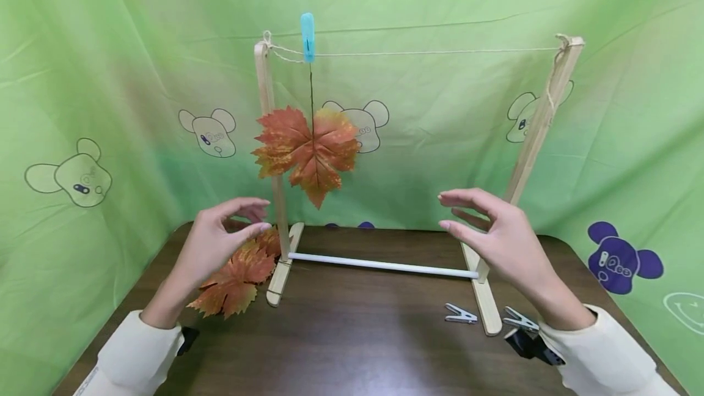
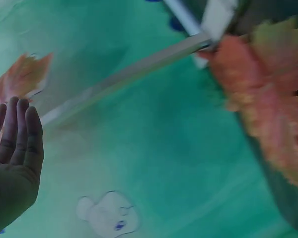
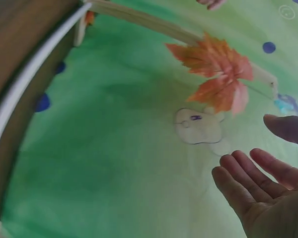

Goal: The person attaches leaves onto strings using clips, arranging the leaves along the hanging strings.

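Observation:
My left hand (image 1: pixel 217 234) hovers above the table's left side with relaxed fingers and nothing in its grasp. Beneath it lie orange artificial maple leaves (image 1: pixel 233 283), partly hidden by the hand. My right hand (image 1: pixel 497 234) is raised before the rack's right post, fingers loosely bent and holding nothing. A blue clothespin (image 1: pixel 308 38) sits on the string (image 1: pixel 429 52) near the left post. From it a red-orange maple leaf (image 1: pixel 316 151) hangs by its thin dark stem. In the right wrist view, that leaf (image 3: pixel 221 74) shows beyond my spread fingers.
The wooden rack has a left post (image 1: pixel 280 200), a right post (image 1: pixel 541 121) and a white crossbar (image 1: pixel 379 264) low between them. Grey clothespins lie at the right foot, one to its left (image 1: pixel 461 314), another near my right sleeve. A green printed cloth (image 1: pixel 429 157) hangs behind the table (image 1: pixel 352 335).

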